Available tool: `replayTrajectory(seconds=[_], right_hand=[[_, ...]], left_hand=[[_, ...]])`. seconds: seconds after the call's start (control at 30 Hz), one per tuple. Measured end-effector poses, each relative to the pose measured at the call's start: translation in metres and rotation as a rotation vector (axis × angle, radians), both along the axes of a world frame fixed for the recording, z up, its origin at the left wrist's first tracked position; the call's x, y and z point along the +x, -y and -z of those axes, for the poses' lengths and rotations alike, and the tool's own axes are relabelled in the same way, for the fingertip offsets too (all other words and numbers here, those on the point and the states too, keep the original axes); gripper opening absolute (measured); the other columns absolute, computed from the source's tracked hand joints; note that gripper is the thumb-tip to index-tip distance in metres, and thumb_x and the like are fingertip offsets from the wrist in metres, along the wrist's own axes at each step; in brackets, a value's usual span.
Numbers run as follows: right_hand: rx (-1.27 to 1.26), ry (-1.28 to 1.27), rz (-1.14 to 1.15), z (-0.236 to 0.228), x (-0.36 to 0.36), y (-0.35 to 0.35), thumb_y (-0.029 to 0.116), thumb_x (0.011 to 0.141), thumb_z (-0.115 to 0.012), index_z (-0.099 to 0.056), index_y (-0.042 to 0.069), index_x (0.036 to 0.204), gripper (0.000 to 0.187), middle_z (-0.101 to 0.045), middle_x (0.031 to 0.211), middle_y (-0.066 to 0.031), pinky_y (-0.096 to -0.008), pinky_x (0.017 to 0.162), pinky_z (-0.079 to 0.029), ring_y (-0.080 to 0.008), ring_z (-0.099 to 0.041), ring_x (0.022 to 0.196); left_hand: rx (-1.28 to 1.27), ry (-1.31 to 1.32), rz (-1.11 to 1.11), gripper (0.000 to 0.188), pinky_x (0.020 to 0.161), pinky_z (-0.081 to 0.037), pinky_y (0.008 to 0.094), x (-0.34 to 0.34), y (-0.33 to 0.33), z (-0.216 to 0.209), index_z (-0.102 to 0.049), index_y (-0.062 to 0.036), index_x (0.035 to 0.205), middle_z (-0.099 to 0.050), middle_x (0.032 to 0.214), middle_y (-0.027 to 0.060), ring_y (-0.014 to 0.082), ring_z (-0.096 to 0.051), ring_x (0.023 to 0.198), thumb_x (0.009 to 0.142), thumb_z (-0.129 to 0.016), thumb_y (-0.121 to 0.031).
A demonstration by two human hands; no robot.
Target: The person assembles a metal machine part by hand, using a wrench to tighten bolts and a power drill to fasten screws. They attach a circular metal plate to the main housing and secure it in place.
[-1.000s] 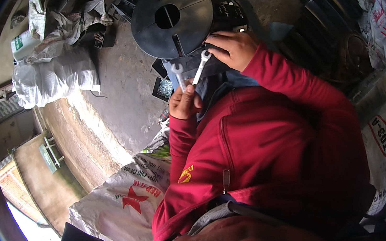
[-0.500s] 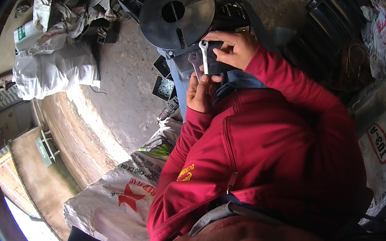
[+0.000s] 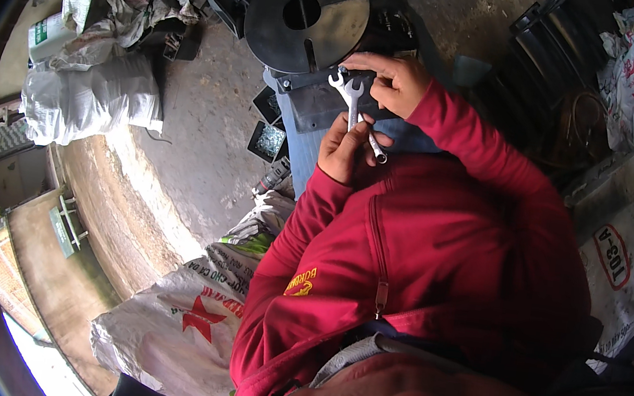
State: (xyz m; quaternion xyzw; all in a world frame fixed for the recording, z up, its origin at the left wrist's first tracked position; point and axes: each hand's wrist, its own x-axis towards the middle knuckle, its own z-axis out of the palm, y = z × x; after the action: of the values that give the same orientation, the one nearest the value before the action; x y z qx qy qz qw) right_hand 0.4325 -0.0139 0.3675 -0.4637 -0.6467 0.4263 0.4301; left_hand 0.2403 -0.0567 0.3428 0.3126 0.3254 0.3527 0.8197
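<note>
My left hand is closed around two silver open-end wrenches. One wrench points its jaw up toward the plate. The other wrench slants across it, its ring end sticking out below my fingers. My right hand reaches over a flat black metal plate, index finger stretched out and thumb apart from it. That fingertip is at a small dark bolt by the plate's upper edge. Beyond sits a round black disc with a centre hole and slots.
Two small black trays stand on the floor left of the plate; the nearer tray holds shiny small hardware. Below them lies a power tool. White sacks are at the left, another sack near my left arm. Dark curved parts are stacked at right.
The two wrenches have fanned apart in my left hand, and a ring end now shows below it. My right index finger has stretched out to the bolt. The whole view has shifted slightly.
</note>
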Motion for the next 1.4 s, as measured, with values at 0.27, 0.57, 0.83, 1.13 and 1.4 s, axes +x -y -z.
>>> replayTrajectory(seconds=[0.27, 0.57, 0.83, 1.13, 1.4], right_hand=[[-0.141, -0.226, -0.072, -0.006, 0.005, 0.002, -0.013, 0.074, -0.038, -0.055, 0.013, 0.133, 0.066, -0.062, 0.127, -0.0128, -0.0233, 0.058, -0.049, -0.0074, -0.056, 0.062], [-0.307, -0.335, -0.118, -0.015, 0.009, 0.011, 0.003, 0.086, -0.043, -0.052, 0.006, 0.134, 0.049, -0.058, 0.082, -0.0039, -0.0245, 0.062, -0.046, -0.0086, -0.055, 0.067], [-0.21, -0.327, -0.146, -0.013, 0.013, 0.014, 0.009, 0.093, -0.048, -0.051, 0.006, 0.135, 0.042, -0.057, 0.078, -0.0005, -0.0229, 0.063, -0.046, -0.0065, -0.054, 0.068], [-0.24, -0.413, -0.13, -0.001, 0.008, 0.014, 0.001, 0.093, -0.049, -0.05, 0.009, 0.136, 0.044, -0.059, 0.079, 0.0013, -0.0213, 0.062, -0.049, -0.0035, -0.054, 0.068], [-0.255, -0.433, -0.132, -0.006, 0.01, 0.017, 0.001, 0.093, -0.05, -0.052, 0.007, 0.134, 0.042, -0.06, 0.08, 0.0004, -0.0213, 0.063, -0.049, -0.0038, -0.054, 0.071]], left_hand=[[0.008, -0.031, 0.061, 0.018, 0.057, -0.05, 0.0255, 0.012, -0.008, -0.006, -0.051, -0.0033, 0.112, -0.069, 0.087, 0.0194, 0.0156, -0.06, 0.055, 0.101, -0.046, -0.017], [0.022, -0.042, 0.067, 0.02, 0.056, -0.052, 0.0269, 0.023, -0.009, -0.011, -0.047, -0.0012, 0.113, -0.067, 0.087, 0.0197, 0.0186, -0.063, 0.057, 0.101, -0.046, -0.016], [0.069, -0.104, 0.058, 0.023, 0.055, -0.052, 0.0261, 0.027, 0.0, -0.024, -0.045, 0.0014, 0.114, -0.067, 0.084, 0.018, 0.0177, -0.062, 0.057, 0.101, -0.045, -0.017], [0.021, -0.03, 0.037, 0.025, 0.057, -0.053, 0.0271, 0.032, -0.004, -0.023, -0.044, 0.0026, 0.118, -0.066, 0.086, 0.0187, 0.0174, -0.062, 0.056, 0.101, -0.044, -0.016], [0.127, -0.145, 0.086, 0.023, 0.057, -0.054, 0.0277, 0.031, -0.001, -0.025, -0.044, 0.001, 0.118, -0.066, 0.088, 0.0217, 0.0202, -0.064, 0.059, 0.101, -0.043, -0.015]])
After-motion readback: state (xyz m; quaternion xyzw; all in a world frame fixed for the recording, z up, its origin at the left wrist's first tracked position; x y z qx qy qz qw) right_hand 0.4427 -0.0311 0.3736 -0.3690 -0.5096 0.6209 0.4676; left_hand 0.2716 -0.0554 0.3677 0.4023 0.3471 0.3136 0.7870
